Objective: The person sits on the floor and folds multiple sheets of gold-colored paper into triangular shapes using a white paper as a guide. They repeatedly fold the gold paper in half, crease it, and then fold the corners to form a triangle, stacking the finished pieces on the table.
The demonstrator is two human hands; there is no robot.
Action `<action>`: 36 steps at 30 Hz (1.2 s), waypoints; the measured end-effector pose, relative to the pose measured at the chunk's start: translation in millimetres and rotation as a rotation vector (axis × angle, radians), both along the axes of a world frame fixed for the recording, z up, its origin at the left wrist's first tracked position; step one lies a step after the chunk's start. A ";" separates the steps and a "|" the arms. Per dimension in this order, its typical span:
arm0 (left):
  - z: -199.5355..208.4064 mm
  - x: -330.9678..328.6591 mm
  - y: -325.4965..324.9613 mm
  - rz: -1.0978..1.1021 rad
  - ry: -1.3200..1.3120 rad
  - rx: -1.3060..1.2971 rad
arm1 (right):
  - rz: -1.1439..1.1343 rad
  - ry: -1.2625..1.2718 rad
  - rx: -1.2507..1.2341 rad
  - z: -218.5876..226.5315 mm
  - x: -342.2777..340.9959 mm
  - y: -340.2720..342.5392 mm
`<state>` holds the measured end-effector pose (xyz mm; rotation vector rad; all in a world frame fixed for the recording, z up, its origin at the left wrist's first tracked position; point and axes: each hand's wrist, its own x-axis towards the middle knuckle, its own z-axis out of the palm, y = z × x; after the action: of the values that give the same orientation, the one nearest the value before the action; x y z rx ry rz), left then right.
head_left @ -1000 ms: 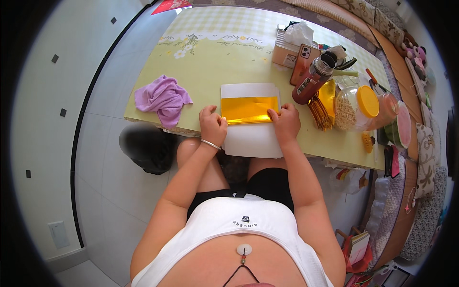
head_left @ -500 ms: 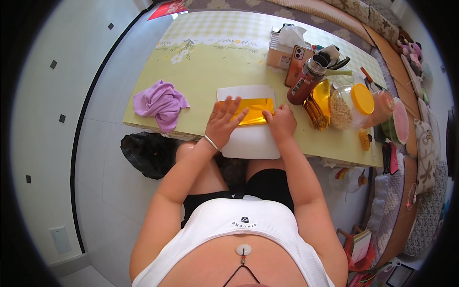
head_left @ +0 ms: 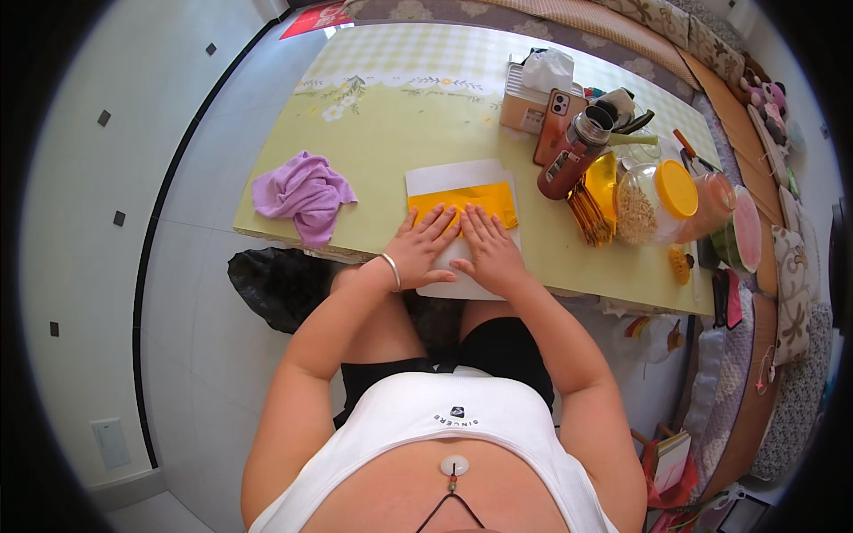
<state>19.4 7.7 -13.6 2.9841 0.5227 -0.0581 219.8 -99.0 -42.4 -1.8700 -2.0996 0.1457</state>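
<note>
A sheet of shiny gold foil paper (head_left: 484,197) lies across white paper (head_left: 453,176) at the near edge of the table. My left hand (head_left: 422,247) rests flat, its fingertips on the lower part of the gold sheet. Beside it my right hand (head_left: 487,247) lies flat too, fingers stretched over the same sheet. The two hands' fingertips nearly meet in the middle. Neither hand grips anything. Part of the sheet's lower edge is hidden under the fingers.
To the right stand a stack of folded gold paper (head_left: 595,209), a dark red flask (head_left: 573,155), a phone (head_left: 558,124), a tissue box (head_left: 524,102) and a yellow-lidded jar (head_left: 653,204). A purple cloth (head_left: 305,195) lies left. A black bag (head_left: 280,286) hangs below the table edge.
My right hand has let go of the gold sheet's right end and moved left, flattening beside my left hand. My left hand has come down flat on the sheet's near side.
</note>
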 end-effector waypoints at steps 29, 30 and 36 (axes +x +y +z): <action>-5.7 14.1 22.5 0.821 -1.088 -1.286 | -0.585 1.567 0.053 27.7 52.1 10.7; -7.0 12.6 23.0 0.838 -1.065 -1.259 | -0.592 1.564 0.037 28.0 53.0 9.8; -8.6 12.1 15.5 0.868 -0.969 -1.092 | -0.631 1.429 -0.059 26.5 64.8 5.6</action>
<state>31.5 23.2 -22.2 1.3128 1.0647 0.8064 284.6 -93.3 -15.8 -1.5057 -0.5368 1.0064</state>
